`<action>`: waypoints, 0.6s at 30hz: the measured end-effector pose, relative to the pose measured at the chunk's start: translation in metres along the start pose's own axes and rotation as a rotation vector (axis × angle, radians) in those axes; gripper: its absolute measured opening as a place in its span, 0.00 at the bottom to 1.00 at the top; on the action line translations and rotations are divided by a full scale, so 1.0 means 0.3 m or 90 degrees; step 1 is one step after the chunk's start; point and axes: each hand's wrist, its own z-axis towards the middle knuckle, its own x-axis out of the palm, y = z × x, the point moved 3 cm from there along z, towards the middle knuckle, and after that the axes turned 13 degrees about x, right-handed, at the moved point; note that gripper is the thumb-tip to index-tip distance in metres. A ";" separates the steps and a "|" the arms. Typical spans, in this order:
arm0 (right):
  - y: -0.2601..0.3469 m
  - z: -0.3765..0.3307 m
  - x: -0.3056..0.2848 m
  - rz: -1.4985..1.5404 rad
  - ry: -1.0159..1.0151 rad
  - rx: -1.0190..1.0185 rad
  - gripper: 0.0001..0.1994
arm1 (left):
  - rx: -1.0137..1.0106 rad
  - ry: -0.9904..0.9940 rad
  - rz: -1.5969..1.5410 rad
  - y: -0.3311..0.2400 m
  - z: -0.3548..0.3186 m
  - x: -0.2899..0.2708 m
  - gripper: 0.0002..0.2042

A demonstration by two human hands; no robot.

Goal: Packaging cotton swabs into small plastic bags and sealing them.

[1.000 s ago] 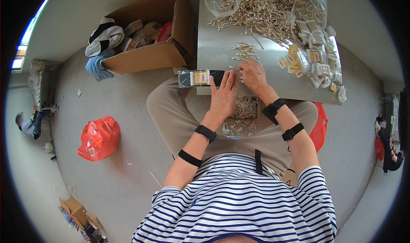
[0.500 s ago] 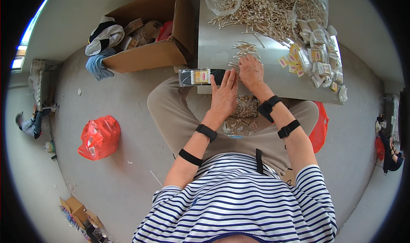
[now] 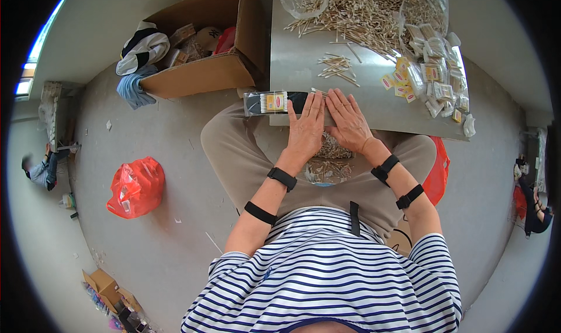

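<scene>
Hands (image 3: 305,125) (image 3: 349,122) close together, loose cotton swabs (image 3: 336,66) beyond, thin, pale-stemmed, white-tipped

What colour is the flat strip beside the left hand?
The flat strip is black, best seen in the head view.

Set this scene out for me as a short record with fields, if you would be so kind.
Left hand: fingers extended over the right end of the black strip
Right hand: close beside the left, fingers extended
On strip: clear packet of swabs, toward its left end
Beyond fingertips: small swab pile
Table, far side: large swab pile
Table, right side: filled packets, yellow cards
Left of table: open carton
Floor, left: red bag
</scene>
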 end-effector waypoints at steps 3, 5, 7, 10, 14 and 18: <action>-0.009 -0.010 -0.006 0.038 0.005 -0.030 0.46 | 0.005 -0.029 -0.024 -0.006 -0.001 -0.004 0.46; -0.025 -0.009 -0.001 0.022 0.009 -0.036 0.48 | 0.004 -0.003 0.007 -0.009 0.005 -0.004 0.45; -0.028 -0.011 -0.002 0.006 0.014 -0.042 0.50 | 0.003 -0.006 -0.004 -0.014 0.002 -0.010 0.44; -0.016 -0.009 -0.005 0.002 0.028 -0.038 0.49 | 0.007 -0.018 -0.007 -0.013 0.007 -0.018 0.44; -0.008 -0.005 -0.007 0.003 0.032 -0.022 0.48 | 0.011 -0.020 0.025 0.010 0.030 -0.010 0.47; -0.065 0.039 -0.037 0.004 -0.095 -0.022 0.33 | 0.003 0.010 -0.005 0.001 0.030 -0.014 0.47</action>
